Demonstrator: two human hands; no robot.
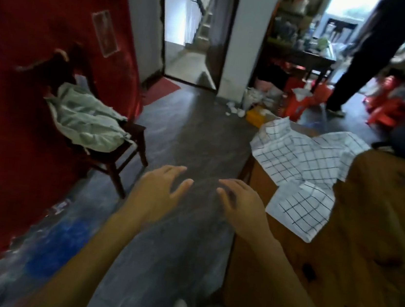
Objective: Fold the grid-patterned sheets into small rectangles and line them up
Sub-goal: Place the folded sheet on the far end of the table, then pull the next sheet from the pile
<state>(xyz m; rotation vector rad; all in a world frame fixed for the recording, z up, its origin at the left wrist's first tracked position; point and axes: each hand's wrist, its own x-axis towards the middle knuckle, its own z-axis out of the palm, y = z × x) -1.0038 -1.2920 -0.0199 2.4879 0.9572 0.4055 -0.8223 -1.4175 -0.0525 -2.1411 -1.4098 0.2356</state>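
Head view looks down past both forearms to a dark floor (193,137), with a wooden table (378,226) along the right side. The left hand (159,186) and right hand (240,204) hang side by side in the air over the floor, just off the table's left edge, fingers spread and relaxed, holding nothing and touching nothing.

Two grid-patterned sheets lie on the table near its far left corner. The larger sheet (306,153) is crumpled and partly unfolded, its far corner lifted and its left side draping over the table's left edge. The smaller sheet (301,211) lies nearer, just beside the right hand, tucked partly under the larger one, with a corner hanging off the same edge. Neither is yet a small rectangle, so the folding looks barely begun.

They seem thin, light and limp, whether paper or cloth I cannot tell through the blur. Such sheets should crease readily, slide easily on the wood and flop if lifted by one point. Pinching two neighbouring corners and then smoothing flat against the table looks the safest hold.

A wooden chair (119,158) with pale cloth (88,121) stands against a red wall (26,80), and another person's leg (360,65) shows at far right.
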